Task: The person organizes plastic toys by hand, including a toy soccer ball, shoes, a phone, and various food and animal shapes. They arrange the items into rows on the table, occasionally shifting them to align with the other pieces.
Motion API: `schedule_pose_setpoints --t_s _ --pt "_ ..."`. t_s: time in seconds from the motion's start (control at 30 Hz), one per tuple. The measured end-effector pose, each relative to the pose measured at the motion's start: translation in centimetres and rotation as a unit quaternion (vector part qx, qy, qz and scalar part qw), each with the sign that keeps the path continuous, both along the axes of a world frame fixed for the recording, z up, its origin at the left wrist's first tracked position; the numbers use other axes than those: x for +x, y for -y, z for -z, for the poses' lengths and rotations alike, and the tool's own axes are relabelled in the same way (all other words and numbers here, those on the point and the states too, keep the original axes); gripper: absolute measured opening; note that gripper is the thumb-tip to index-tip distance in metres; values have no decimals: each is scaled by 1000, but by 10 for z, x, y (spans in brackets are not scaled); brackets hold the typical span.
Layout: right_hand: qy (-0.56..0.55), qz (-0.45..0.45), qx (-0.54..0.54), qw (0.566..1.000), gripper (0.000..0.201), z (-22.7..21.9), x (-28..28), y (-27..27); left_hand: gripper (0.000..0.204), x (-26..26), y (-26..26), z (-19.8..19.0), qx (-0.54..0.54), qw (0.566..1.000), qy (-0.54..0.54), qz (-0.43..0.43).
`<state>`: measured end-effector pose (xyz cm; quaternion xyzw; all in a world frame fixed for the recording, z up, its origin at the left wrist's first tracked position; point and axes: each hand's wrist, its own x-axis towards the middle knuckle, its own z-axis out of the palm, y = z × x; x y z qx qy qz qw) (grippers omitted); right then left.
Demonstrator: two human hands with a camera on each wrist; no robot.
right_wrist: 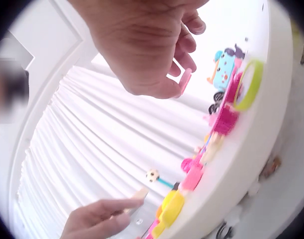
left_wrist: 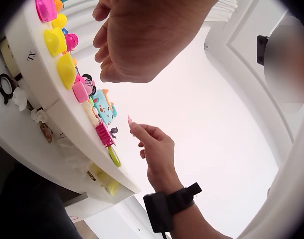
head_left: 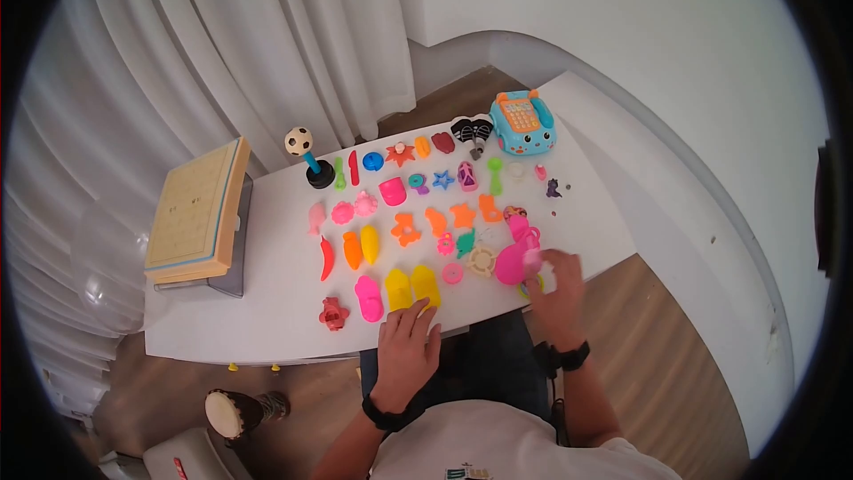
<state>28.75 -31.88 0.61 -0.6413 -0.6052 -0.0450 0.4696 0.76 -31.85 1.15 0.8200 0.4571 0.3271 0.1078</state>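
In the head view my right hand (head_left: 558, 298) is at the right front of the table, beside a magenta round toy piece (head_left: 511, 264) and a lime-green ring (right_wrist: 255, 89). Its thumb and fingers pinch a small flat pink piece (right_wrist: 185, 81), held up above the tabletop in both wrist views. My left hand (head_left: 409, 351) hovers at the front edge with relaxed fingers and nothing in its grasp. Its fingertips overlap the nearer ends of two yellow slipper-shaped toys (head_left: 399, 289) in the head view. A pink slipper-shaped toy (head_left: 369, 299) lies left of them.
Rows of small colourful toys cover the white table (head_left: 267, 324). A blue toy telephone (head_left: 524, 124) stands at the back right, a football-topped stand (head_left: 300, 142) at the back left. A box with a cream board (head_left: 195, 213) occupies the left end. A drum (head_left: 227, 415) stands on the floor.
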Motion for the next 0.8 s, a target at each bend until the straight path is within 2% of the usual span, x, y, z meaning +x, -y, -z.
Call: schedule_pose_setpoints --t_s 0.03,0.07,0.13,0.27,0.33,0.47,0.57,0.63,0.67,0.73,0.8 --pt "7 50 8 999 27 -1 14 -2 34 0 -1 0 0 1000 2 -1" --pt "9 50 9 999 27 1 27 -5 34 1 -2 -1 5 1000 3 -5" --pt "30 117 -35 992 25 13 51 -12 34 4 -3 -1 10 1000 6 -7" --pt "73 133 -51 987 21 33 83 -19 34 7 -2 -3 22 1000 -6 17" --pt "100 131 -126 978 20 39 90 -19 33 6 2 -3 16 1000 -12 24" --pt "72 123 -65 988 19 31 74 -17 33 -1 10 2 5 1000 2 24" --pt "22 70 -57 996 28 11 43 -7 36 -15 15 5 16 999 32 2" --pt "13 23 -108 994 51 0 19 -1 37 -27 14 7 27 998 55 -13" --pt "12 23 -109 994 51 1 9 -2 36 -34 13 8 40 996 64 -45" --pt "7 31 -131 991 79 5 -7 -4 35 -46 10 4 69 991 75 -90" --pt "10 38 -145 989 85 11 -14 -6 36 -59 7 9 79 988 74 -107"
